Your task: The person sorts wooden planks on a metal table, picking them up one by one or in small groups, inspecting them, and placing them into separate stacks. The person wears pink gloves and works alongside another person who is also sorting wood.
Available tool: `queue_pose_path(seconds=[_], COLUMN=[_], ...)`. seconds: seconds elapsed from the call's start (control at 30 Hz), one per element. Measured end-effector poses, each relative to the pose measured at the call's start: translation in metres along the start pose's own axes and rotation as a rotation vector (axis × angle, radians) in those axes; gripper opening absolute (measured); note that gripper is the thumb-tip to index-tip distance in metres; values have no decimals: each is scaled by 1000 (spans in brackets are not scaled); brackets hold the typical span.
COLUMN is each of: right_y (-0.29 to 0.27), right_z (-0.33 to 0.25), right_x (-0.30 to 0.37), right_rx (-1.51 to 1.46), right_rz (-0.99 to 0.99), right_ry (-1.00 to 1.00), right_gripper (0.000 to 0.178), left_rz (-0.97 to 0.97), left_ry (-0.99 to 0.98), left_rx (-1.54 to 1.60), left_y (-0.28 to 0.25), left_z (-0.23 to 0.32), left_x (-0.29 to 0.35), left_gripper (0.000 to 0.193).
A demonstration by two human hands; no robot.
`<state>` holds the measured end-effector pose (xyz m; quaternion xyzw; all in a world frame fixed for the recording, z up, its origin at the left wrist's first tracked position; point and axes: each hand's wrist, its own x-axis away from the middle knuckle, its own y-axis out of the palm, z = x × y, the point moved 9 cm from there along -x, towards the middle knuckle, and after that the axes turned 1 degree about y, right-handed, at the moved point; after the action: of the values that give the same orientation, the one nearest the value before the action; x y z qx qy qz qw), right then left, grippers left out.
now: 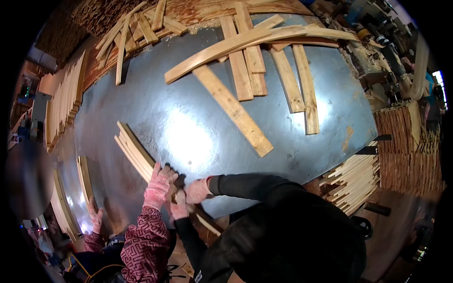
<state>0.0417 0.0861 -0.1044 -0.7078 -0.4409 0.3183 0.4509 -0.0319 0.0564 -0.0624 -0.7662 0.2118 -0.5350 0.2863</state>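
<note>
Over on the far left, a row of wood strips (66, 100) leans together by a big shiny gray counter (141, 108). Nearer to me on the left, there is a short stack of wood (85, 179). A worker's pink-gloved hand (96, 218) is just beside its near end, with the fingers a bit spread. At the far side, a messy pile of sticks (147, 29) lies by the edge.

Next comes the bundle of long strips (134, 152), on the near left part of the counter. The same worker's other glove (158, 185) lies over it, fingers stretched out. Right beside that are the hands of the person in black sleeves. The left hand (179, 207) is low and near, and the right hand (197, 189) is a little farther away. Both look bent at the end of the bundle, but I can't tell how tightly they pinch it.

In the middle, a loose board (234, 112) lies slanted. Past it, a long board (214, 54) rests across others. On the right are a pale stack (353, 183) and a brown stack (405, 153).
</note>
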Motion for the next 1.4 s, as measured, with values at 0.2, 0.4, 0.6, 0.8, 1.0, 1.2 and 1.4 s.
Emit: queue_pose_path(seconds=[0.2,0.4,0.6,0.8,1.0,1.2,1.4], right_y=[-182,-144,-294,-291,-206,-110,-149], right_z=[200,200,294,440,347,242,210], right_x=[221,235,145,60,43,166,248], right_rx=[111,-457,226,72,-1018,-2466,-1434], right_rz=[415,52,276,-85,-54,7,391], right_ry=[1172,1048,649,675,757,743,1235], right_gripper=[75,76,100,97,84,55,61], left_rz=[599,975,1054,1141,1133,1215,1074], left_ry=[-563,-777,-370,-998,-1460,-1654,-1568], left_rx=[1396,2608,3322,2819,2570,2342,2376], left_y=[-75,-76,-116,-86,-47,10,-22], left_z=[7,126,98,93,93,92,75], left_x=[-8,-93,-135,-133,-80,-68,-65], left_gripper=[72,88,46,37,33,39,40])
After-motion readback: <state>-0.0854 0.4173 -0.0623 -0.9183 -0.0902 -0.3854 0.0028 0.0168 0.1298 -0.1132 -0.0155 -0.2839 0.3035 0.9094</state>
